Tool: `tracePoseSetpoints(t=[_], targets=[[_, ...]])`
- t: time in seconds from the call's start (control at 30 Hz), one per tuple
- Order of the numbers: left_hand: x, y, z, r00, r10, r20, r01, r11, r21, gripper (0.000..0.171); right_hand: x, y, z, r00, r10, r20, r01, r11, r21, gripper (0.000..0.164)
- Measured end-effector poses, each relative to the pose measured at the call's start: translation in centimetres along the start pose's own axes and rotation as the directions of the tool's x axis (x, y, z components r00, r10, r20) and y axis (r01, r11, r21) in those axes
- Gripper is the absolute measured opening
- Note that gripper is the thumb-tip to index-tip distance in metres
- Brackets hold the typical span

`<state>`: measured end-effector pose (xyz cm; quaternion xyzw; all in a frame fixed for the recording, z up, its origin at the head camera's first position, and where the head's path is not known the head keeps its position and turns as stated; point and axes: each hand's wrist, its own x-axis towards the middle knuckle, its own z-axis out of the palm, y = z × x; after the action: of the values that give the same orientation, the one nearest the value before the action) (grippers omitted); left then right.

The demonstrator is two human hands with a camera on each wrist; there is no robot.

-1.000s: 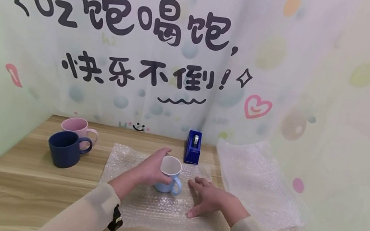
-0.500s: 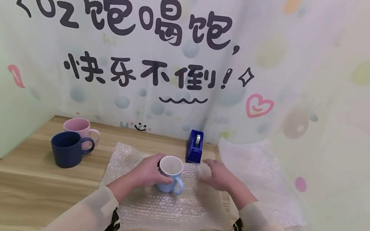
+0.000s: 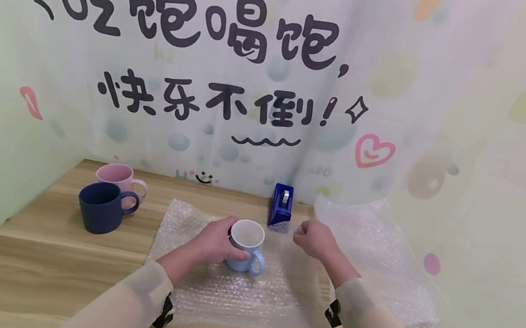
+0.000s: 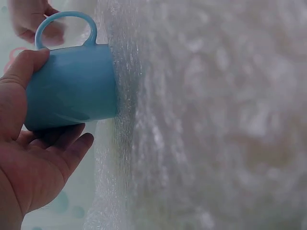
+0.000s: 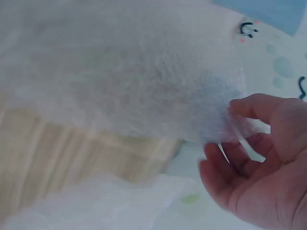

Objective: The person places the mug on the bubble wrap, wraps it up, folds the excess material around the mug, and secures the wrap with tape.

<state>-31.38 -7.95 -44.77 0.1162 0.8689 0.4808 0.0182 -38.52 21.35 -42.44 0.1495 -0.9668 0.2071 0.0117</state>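
A light blue mug [image 3: 246,242] with a white inside stands upright on a sheet of bubble wrap [image 3: 220,301], its handle toward the right. My left hand [image 3: 216,241] grips the mug's left side, thumb in front and fingers round the back; the left wrist view shows the mug [image 4: 72,86] between thumb and fingers. My right hand [image 3: 316,241] pinches the far right corner of that bubble wrap and holds it raised off the table. In the right wrist view the lifted film [image 5: 192,96] runs into the right hand's thumb and fingers [image 5: 254,108].
A dark blue mug [image 3: 100,213] and a pink mug [image 3: 119,175] stand together at the left. Behind the wrap is a blue tape dispenser [image 3: 281,207]. Another bubble wrap sheet [image 3: 369,272] lies at the right, against the wall. A printed curtain [image 3: 223,152] closes off the back.
My right hand has left the wrap's surface right of the mug, moved back to its far right corner, and lifted that corner. The left hand keeps its grip on the mug.
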Motion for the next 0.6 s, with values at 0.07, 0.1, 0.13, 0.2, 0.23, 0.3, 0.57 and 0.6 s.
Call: tracePoseSetpoints(t=[0.07,0.1,0.13,0.2,0.23,0.3,0.57,0.6], targets=[[0.1,0.1,0.0,1.000,0.001,0.001,-0.001,1.000,0.004,0.076,-0.2,-0.8,-0.5,1.000,-0.026,0.003,0.026,0.993,0.116,0.026],[0.1,0.1,0.0,1.000,0.005,0.002,-0.005,1.000,0.007,0.075,-0.4,-1.4,-0.8,0.999,-0.038,0.004,0.037,0.986,0.162,0.027],[0.0,0.2,0.0,1.000,0.008,0.001,-0.008,1.000,0.008,0.074,-1.6,-4.0,-1.9,1.000,-0.007,0.022,0.003,0.981,0.195,0.022],[-0.1,0.2,-0.1,1.000,0.012,-0.001,-0.012,1.000,0.011,0.073,-2.0,-5.3,-1.9,0.999,-0.040,0.021,0.033,0.967,0.253,0.017],[-0.1,0.2,0.0,1.000,0.014,0.000,-0.014,1.000,0.011,0.073,-2.1,-5.8,-1.8,0.997,-0.069,0.021,0.061,0.963,0.264,0.014],[-0.2,0.3,0.0,1.000,0.021,-0.004,-0.021,1.000,0.010,0.073,-2.5,-7.0,-1.7,0.989,-0.149,0.000,0.145,0.965,0.220,0.012],[-0.1,0.4,-0.2,1.000,0.016,0.015,-0.016,1.000,0.010,0.072,-3.7,-8.8,-1.2,0.927,-0.356,0.116,0.347,0.934,0.090,0.029],[-0.1,0.4,-0.2,1.000,0.017,0.018,-0.018,1.000,0.014,0.072,-3.8,-8.8,-1.1,0.921,-0.364,0.139,0.355,0.931,0.083,0.030]])
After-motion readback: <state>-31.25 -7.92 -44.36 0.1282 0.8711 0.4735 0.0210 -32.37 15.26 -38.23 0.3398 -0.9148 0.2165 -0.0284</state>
